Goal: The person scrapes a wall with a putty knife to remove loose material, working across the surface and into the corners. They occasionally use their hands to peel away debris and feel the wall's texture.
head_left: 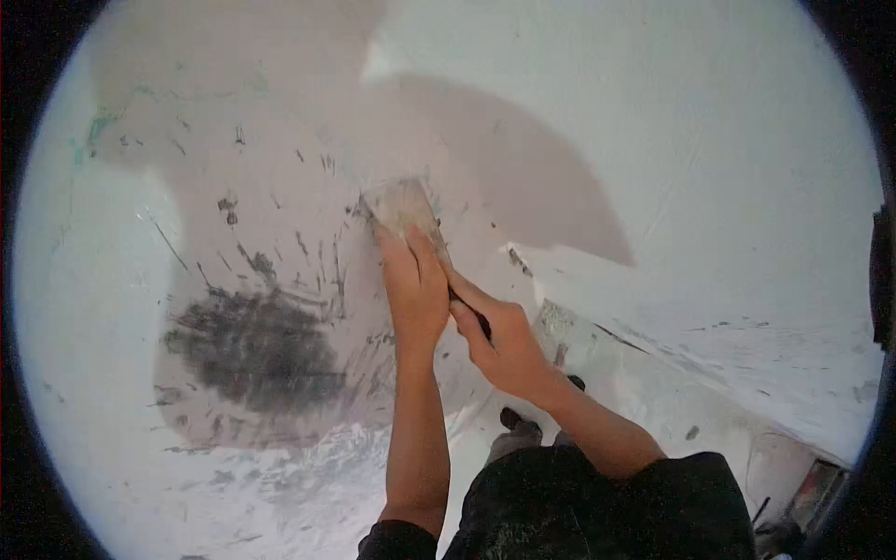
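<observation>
My right hand is closed around the dark handle of a wide scraper. Its pale, smeared blade lies against the scuffed wall and points upward, tilted a little left. Beside it, my left hand bears on the blade with its fingers laid along the lower part; the thumb is hard to make out. To the lower left of the hands is a large dark, rubbed patch on the wall, with black streaks and small chips around it.
A second wall meets this one at a corner on the right, with cracked, chipped plaster along the joint. Below, my shoes stand on a pale, stained floor. Some dark and reddish items, partly cut off, lie at the lower right.
</observation>
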A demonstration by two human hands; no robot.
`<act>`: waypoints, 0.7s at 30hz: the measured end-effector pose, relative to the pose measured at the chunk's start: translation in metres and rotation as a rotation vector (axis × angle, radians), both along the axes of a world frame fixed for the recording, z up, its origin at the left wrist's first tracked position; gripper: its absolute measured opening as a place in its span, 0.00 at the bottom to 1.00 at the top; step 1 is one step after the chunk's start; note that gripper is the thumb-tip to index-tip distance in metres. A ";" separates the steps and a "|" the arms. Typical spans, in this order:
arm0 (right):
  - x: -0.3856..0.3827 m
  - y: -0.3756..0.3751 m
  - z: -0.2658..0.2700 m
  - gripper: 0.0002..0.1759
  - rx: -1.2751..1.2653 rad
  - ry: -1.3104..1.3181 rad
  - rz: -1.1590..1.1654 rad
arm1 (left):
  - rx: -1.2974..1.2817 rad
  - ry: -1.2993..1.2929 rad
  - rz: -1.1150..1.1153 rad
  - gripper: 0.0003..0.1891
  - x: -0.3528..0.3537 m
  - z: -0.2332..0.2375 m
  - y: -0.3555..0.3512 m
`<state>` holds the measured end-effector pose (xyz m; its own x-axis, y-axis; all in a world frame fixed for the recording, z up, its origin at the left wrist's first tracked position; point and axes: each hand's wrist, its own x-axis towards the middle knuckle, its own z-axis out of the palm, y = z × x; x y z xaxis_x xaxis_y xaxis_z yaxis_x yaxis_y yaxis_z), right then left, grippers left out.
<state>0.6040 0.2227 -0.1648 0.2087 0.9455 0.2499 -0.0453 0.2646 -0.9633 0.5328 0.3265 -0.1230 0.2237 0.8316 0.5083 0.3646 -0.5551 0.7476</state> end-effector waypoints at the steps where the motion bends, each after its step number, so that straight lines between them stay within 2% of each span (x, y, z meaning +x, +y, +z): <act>1: 0.003 0.003 0.004 0.25 -0.002 -0.005 -0.001 | -0.087 0.101 0.031 0.23 0.010 0.018 0.003; 2: 0.003 0.003 0.012 0.25 -0.107 0.059 0.011 | -0.204 0.213 0.079 0.22 0.009 0.020 -0.004; 3: 0.006 0.004 0.020 0.25 -0.201 0.122 0.009 | -0.225 0.221 0.082 0.22 0.005 0.012 -0.011; 5: 0.009 -0.010 0.018 0.25 -0.183 0.068 0.023 | -0.131 0.138 0.070 0.22 -0.004 -0.002 -0.012; 6: 0.006 -0.015 0.011 0.25 -0.097 0.054 0.034 | -0.158 0.020 0.033 0.27 -0.008 -0.008 -0.019; 7: 0.007 -0.013 0.008 0.25 -0.009 0.036 0.042 | -0.138 0.018 0.018 0.27 -0.003 -0.006 -0.016; 9: 0.004 0.000 -0.002 0.26 -0.009 -0.027 0.047 | -0.063 0.037 0.078 0.26 -0.005 -0.010 -0.017; 11: 0.003 0.016 -0.008 0.26 0.058 -0.034 -0.100 | -0.185 0.060 0.057 0.27 0.006 0.010 -0.013; 12: 0.003 0.010 -0.006 0.26 0.052 -0.031 -0.086 | -0.278 0.072 0.021 0.29 0.011 0.019 -0.009; 13: 0.008 0.003 0.002 0.26 0.043 -0.033 -0.071 | -0.268 0.065 0.027 0.29 0.006 0.010 -0.009; 15: 0.005 0.001 0.001 0.25 0.041 -0.031 -0.066 | -0.023 0.086 0.110 0.27 -0.008 -0.018 -0.017; 17: 0.002 0.013 -0.008 0.26 0.181 -0.145 -0.109 | 0.000 -0.019 0.091 0.25 0.004 -0.008 -0.013; 19: 0.009 0.011 -0.008 0.26 0.041 -0.163 -0.061 | -0.206 0.119 0.066 0.23 0.005 0.000 -0.003; 20: 0.014 0.014 0.000 0.27 0.022 -0.119 -0.049 | -0.092 0.012 0.074 0.24 0.016 0.004 -0.002; 21: 0.018 0.018 0.005 0.27 0.013 -0.078 -0.045 | -0.084 0.008 0.070 0.24 0.016 0.002 0.000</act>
